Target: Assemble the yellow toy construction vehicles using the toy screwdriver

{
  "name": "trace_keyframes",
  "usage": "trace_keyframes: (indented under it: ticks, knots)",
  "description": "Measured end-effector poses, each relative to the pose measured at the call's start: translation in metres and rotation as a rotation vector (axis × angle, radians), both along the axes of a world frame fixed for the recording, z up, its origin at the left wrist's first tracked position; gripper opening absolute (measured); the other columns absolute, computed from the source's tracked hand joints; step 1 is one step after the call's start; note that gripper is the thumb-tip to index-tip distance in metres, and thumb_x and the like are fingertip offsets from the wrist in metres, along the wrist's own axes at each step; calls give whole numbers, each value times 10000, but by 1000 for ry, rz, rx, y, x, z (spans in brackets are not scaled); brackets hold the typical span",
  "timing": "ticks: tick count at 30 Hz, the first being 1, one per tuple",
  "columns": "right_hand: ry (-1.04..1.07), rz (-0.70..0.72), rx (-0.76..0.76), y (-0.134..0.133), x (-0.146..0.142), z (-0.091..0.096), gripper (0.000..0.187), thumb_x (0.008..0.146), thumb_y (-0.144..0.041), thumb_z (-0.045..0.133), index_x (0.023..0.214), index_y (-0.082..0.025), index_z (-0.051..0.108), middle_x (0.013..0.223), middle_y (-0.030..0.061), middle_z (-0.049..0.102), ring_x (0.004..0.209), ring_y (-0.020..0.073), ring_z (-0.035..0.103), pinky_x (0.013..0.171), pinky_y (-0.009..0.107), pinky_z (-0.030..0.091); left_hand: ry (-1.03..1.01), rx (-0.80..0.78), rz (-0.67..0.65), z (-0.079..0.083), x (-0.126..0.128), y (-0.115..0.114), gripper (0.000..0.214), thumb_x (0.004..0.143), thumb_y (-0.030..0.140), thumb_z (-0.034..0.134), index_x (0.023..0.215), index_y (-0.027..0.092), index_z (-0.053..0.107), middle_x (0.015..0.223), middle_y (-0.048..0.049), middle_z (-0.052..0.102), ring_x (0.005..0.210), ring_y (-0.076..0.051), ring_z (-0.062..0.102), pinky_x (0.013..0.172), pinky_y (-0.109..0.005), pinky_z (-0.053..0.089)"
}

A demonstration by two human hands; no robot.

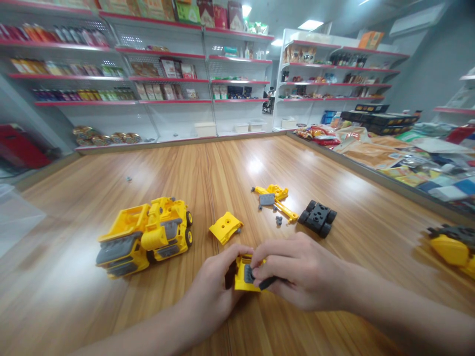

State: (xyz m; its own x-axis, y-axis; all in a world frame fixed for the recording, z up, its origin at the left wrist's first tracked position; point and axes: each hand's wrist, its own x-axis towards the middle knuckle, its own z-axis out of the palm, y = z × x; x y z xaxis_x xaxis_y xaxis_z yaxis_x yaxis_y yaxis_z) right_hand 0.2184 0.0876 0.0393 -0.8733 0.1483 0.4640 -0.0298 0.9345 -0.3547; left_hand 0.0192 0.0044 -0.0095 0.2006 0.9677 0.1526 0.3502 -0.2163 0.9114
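Low over the front of the table, my left hand (215, 277) is closed around the side of a yellow toy vehicle part (243, 286) with a grey ribbed panel. My right hand (300, 269) pinches a small black tool (267, 283) against that part; fingers hide most of it, so its kind is unclear. Just beyond lies a loose yellow toy panel (226, 226) with holes. To the left stands a yellow and grey toy dump truck (148, 235). A black wheeled toy chassis (318, 217) and a yellow toy crane arm piece (276, 195) rest farther right.
Small grey screws or pegs (278, 220) lie near the crane piece, another tiny piece (128, 178) at far left. Another yellow and black toy (454, 247) sits at the right edge. A clear plastic bin (17, 217) is at left. Packaged goods (374, 148) and shelves (166, 76) surround the table.
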Motion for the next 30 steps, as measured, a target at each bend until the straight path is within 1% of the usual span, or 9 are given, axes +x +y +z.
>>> trace_keyframes:
  ticks: [2, 4, 7, 9, 11, 18, 22, 26, 30]
  knots:
    - [3, -4, -6, 1, 0, 0, 86, 901, -181, 607, 955, -143, 662, 1014, 74, 673, 778, 125, 640, 676, 234, 479, -37, -17, 1, -1, 0, 0, 268, 820, 170, 683, 1072, 203, 596, 943, -16, 704, 816, -164, 654, 723, -243, 496]
    - [45, -19, -28, 1, 0, 2, 206, 887, -329, 677, 981, -145, 676, 1023, 78, 644, 787, 127, 622, 683, 238, 478, -101, -49, -4, -2, -1, 0, 313, 791, 191, 729, 1076, 198, 599, 964, -25, 709, 839, -176, 666, 731, -248, 503]
    - [133, -95, -109, 1, 0, 8, 321, 892, -451, 646, 1000, -151, 688, 906, 56, 584, 755, 130, 575, 659, 250, 460, -208, -89, -27, -3, 0, 1, 320, 793, 184, 732, 1083, 196, 597, 979, -34, 712, 863, -179, 681, 736, -243, 515]
    - [135, -184, -167, -1, 0, 13, 240, 988, -322, 506, 1056, -155, 665, 878, 50, 558, 784, 143, 559, 697, 275, 456, -252, -96, -40, -3, 1, 0, 298, 811, 160, 708, 1085, 195, 598, 1007, -42, 713, 897, -180, 686, 768, -247, 522]
    - [109, -280, -213, -3, 0, 17, 242, 982, -151, 412, 1126, -157, 606, 919, 56, 562, 844, 155, 555, 751, 300, 453, -273, -103, -56, -2, 1, 0, 304, 816, 135, 695, 1096, 195, 594, 1061, -57, 710, 954, -190, 685, 816, -260, 528]
    - [244, -503, -220, -9, -6, 13, 125, 853, -88, 578, 891, -196, 527, 890, 13, 556, 826, 153, 549, 779, 313, 443, -311, -29, -76, 1, -2, -3, 290, 834, 62, 645, 1070, 220, 587, 1110, -45, 684, 1009, -174, 668, 866, -253, 519]
    - [255, -466, -373, -13, -6, 15, 173, 885, -120, 561, 1016, -220, 509, 983, 23, 567, 914, 161, 573, 815, 308, 471, -325, -7, -81, -2, -3, -3, 234, 854, 78, 633, 1039, 214, 593, 1111, -50, 677, 1023, -173, 656, 877, -254, 516]
    - [338, -446, -366, -15, -4, 19, 108, 891, -115, 557, 952, -200, 533, 1117, 60, 527, 1078, 183, 538, 965, 338, 430, -329, -41, -76, -3, -3, -1, 215, 870, 121, 638, 1061, 206, 586, 1114, -64, 681, 1020, -178, 662, 874, -257, 521]
    - [335, -351, -454, -16, -4, 20, 109, 872, -122, 628, 941, -207, 615, 989, 27, 587, 932, 141, 590, 845, 270, 493, -298, -50, -73, -5, -4, 0, 189, 869, 159, 649, 1048, 204, 609, 1059, -54, 689, 966, -177, 667, 848, -262, 526]
